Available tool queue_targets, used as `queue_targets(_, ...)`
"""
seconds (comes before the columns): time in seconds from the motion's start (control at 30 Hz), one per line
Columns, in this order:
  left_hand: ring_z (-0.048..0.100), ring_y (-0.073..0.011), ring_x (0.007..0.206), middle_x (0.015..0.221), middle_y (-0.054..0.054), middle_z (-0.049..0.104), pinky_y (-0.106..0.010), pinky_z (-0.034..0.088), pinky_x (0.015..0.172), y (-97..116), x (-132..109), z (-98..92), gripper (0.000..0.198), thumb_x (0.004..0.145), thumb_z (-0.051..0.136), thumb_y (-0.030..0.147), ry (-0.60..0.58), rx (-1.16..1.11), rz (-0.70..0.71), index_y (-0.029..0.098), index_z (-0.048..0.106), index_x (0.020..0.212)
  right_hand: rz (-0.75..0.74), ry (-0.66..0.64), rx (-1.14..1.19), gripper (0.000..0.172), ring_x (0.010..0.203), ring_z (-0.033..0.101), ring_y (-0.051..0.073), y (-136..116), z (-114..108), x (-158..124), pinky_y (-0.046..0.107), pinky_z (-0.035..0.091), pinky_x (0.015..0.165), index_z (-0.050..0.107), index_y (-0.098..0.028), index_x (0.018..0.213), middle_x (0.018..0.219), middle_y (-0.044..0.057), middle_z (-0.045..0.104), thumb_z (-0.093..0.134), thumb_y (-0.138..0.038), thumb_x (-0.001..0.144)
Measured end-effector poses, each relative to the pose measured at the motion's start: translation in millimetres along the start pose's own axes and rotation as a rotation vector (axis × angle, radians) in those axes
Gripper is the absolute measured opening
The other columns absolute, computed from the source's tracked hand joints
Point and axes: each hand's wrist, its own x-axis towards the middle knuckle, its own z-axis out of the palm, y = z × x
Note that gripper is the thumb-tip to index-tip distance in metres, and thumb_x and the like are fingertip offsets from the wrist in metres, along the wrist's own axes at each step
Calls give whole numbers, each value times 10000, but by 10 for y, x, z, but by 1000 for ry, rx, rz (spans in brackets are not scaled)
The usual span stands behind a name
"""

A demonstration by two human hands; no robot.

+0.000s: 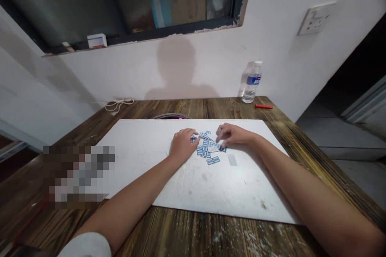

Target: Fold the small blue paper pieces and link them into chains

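Small blue-and-white rectangular pieces (205, 150) lie in an overlapping heap near the centre of the frame on a white board (144, 168), with one lying just below the rest. The left hand (183, 146) and right hand (233, 136) are curled narrowly at opposite sides of the heap, touching or almost touching it, though it cannot be told whether either holds a piece. Because the pieces overlap and look thin, a pinch could lift two at once, while a dragging hand could scatter them across the board toward the wooden counter (217, 108).
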Motion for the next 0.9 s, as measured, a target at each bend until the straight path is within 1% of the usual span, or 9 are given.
queue_targets(0.1, 558, -293, 1181, 1202, -84, 667, -472, 391, 1028, -13, -4, 18, 320, 873, 578, 378, -50, 30, -46, 226, 627, 1151, 26, -132, -71, 678, 1105, 502, 280, 2, -89, -73, 425, 380, 1022, 681, -279, 1162, 1139, 68, 591, 848, -540, 559)
queue_targets(0.17, 434, -334, 1329, 1356, -107, 577, -533, 307, 1094, -1, -19, 20, 455, 889, 546, 451, -169, 15, 24, 219, 554, 1281, 90, -153, -139, 994, 1186, 457, 318, 3, -98, -97, 464, 361, 1051, 519, -298, 1367, 1280, 94, 504, 890, -522, 473)
queue_targets(0.23, 261, -357, 1435, 1495, -103, 436, -601, 169, 1144, 23, -38, -1, 611, 881, 535, 527, -324, -32, 142, 242, 428, 1412, 152, -139, -208, 1199, 1235, 415, 354, 0, -62, -89, 507, 335, 1068, 358, -311, 1474, 1344, 115, 426, 902, -529, 428)
queue_targets(0.37, 81, -361, 1481, 1576, -69, 294, -631, -6, 1159, 80, -60, -102, 895, 758, 664, 602, -563, -141, 370, 313, 265, 1505, 202, -69, -290, 1188, 1236, 406, 375, -36, 73, -14, 551, 305, 1067, 286, -305, 1504, 1336, 130, 403, 867, -564, 501)
queue_targets(0.5, 175, -328, 1471, 1566, -25, 321, -560, 48, 1190, 107, -51, -163, 894, 690, 748, 568, -656, -225, 574, 357, 352, 1463, 228, 42, -339, 951, 1166, 466, 353, -91, 167, 49, 541, 354, 1010, 415, -295, 1440, 1275, 129, 458, 827, -513, 611)
queue_targets(0.6, 287, -295, 1436, 1517, -19, 413, -500, 198, 1174, 95, -46, -113, 658, 742, 731, 504, -575, -241, 658, 336, 522, 1343, 206, 90, -332, 848, 1133, 492, 340, -79, 172, 57, 528, 375, 990, 518, -289, 1363, 1244, 121, 483, 839, -487, 604)
queue_targets(0.67, 358, -266, 1402, 1436, -22, 519, -474, 287, 1133, 76, -47, -49, 459, 828, 663, 407, -474, -235, 619, 316, 587, 1272, 159, 98, -246, 802, 1112, 508, 321, -25, 155, 50, 500, 397, 979, 556, -278, 1331, 1215, 112, 503, 828, -507, 612)
queue_targets(0.8, 435, -242, 1346, 1365, -7, 587, -456, 351, 1091, 27, -37, 45, 318, 881, 539, 189, -261, -157, 399, 282, 658, 1161, 126, 173, 32, 427, 984, 576, 246, 124, 122, 44, 418, 456, 911, 712, -234, 1089, 1062, 87, 572, 627, -551, 816)
queue_targets(0.9, 525, -231, 1237, 1279, -15, 643, -435, 400, 1049, -22, -14, 43, 372, 826, 509, 67, -99, -84, 160, 263, 688, 1087, 84, 164, 62, 345, 950, 587, 226, 167, 110, 43, 402, 455, 908, 765, -230, 926, 1024, 74, 577, 647, -533, 813)
